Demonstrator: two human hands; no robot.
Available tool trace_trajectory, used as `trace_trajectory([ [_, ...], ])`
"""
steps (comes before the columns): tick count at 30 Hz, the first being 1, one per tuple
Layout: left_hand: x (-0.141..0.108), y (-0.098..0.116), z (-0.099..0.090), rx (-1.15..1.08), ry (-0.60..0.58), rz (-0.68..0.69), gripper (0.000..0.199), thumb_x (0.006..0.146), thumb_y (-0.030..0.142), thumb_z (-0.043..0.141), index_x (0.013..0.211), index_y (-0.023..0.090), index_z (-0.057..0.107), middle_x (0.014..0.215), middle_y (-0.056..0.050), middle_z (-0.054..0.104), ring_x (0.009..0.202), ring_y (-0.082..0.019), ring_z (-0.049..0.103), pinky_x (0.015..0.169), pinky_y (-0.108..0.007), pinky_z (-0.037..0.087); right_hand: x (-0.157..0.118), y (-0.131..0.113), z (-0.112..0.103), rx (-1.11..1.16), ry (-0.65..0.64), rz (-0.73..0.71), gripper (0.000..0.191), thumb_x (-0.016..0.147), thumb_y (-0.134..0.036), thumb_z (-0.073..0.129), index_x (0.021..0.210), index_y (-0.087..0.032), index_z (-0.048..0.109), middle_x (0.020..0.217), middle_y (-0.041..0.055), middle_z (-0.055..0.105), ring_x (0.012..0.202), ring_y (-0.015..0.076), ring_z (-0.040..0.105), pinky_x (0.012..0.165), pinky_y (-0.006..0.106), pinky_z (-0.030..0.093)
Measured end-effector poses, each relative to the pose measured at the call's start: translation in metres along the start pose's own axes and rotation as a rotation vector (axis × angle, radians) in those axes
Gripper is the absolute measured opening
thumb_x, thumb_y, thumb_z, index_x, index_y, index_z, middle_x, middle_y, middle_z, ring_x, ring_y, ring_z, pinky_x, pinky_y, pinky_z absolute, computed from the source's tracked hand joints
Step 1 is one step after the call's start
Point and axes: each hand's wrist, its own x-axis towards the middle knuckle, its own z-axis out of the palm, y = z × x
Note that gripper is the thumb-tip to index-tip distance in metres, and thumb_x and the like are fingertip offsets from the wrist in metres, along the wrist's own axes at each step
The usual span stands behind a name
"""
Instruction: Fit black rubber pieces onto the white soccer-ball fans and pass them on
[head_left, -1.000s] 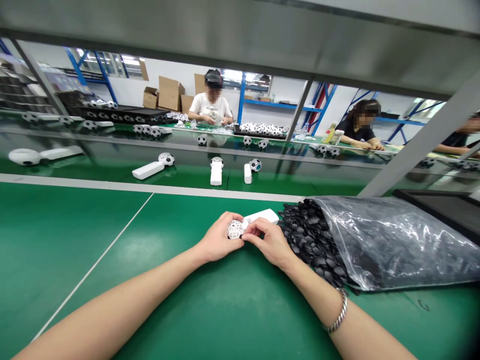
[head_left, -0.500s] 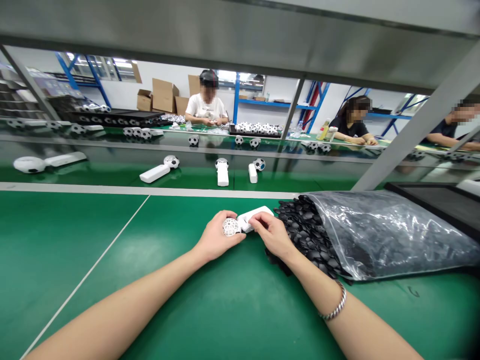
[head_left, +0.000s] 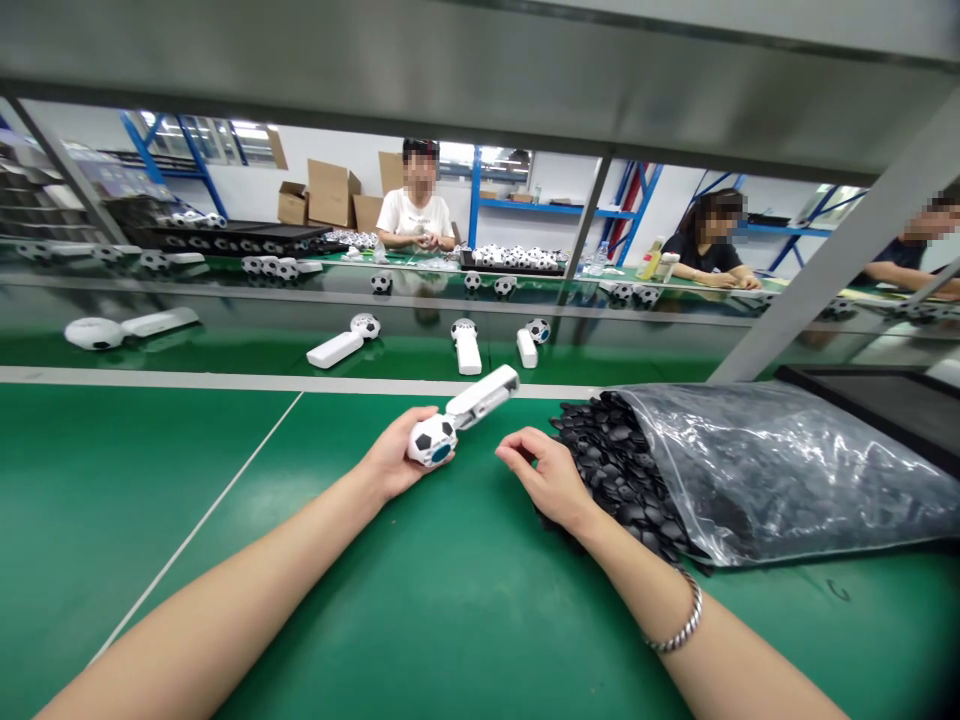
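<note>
A device with a black-and-white football-patterned round head (head_left: 433, 441) and a long white handle (head_left: 482, 396) is gripped at its head by my left hand (head_left: 399, 455). The handle points up and to the right, and a blue oval shows low on the ball. To the right, my right hand (head_left: 541, 467) is off the device, with thumb and forefinger pinched together; anything between the fingertips is too small to make out. Just beyond that hand, many small black pieces (head_left: 619, 465) spill from a clear plastic bag (head_left: 795, 480) lying on the green table (head_left: 420, 620).
Behind a pale strip (head_left: 225, 380), several similar devices lie on a dark green surface, one of them (head_left: 466, 350) straight ahead. A black tray (head_left: 862, 385) is at the right. A slanted post (head_left: 802, 270) rises there. Several people sit across, one in a white shirt (head_left: 415, 215).
My right hand has come off the device. My left hand has shifted left and turned the device, so its patterned side and blue oval now show. The devices behind have moved slightly right.
</note>
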Motion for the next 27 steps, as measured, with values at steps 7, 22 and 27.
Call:
trace_trajectory([
  [7,0.007,0.012,-0.012,-0.252,-0.107,-0.17,0.028,0.083,0.039,0.041,0.087,0.015,0.054,0.074,-0.008,0.061,0.067,-0.02,0.061,0.05,-0.026,0.048,-0.003,-0.002,0.002,-0.036,-0.094,0.013,0.016,0.084,-0.028,0.049,0.076,-0.018,0.057,0.073,0.0007,0.055,0.068,0.0121,0.051,0.065,0.023,0.039],
  [22,0.009,-0.003,-0.017,-0.415,-0.188,-0.087,0.049,0.074,0.059,0.051,0.09,0.013,0.057,0.082,-0.009,0.061,0.073,-0.019,0.061,0.055,-0.025,0.044,-0.008,0.006,0.008,-0.118,-0.325,0.044,0.023,0.087,-0.038,0.041,0.078,-0.021,0.054,0.075,-0.0005,0.055,0.07,0.013,0.052,0.066,0.024,0.04],
  [27,0.008,-0.004,-0.015,-0.379,-0.16,-0.079,0.043,0.073,0.054,0.054,0.088,0.014,0.057,0.081,-0.008,0.062,0.072,-0.019,0.061,0.054,-0.025,0.044,-0.007,0.004,0.01,-0.133,-0.328,0.036,0.022,0.087,-0.035,0.041,0.077,-0.022,0.056,0.076,-0.0001,0.058,0.071,0.0135,0.055,0.066,0.025,0.042],
])
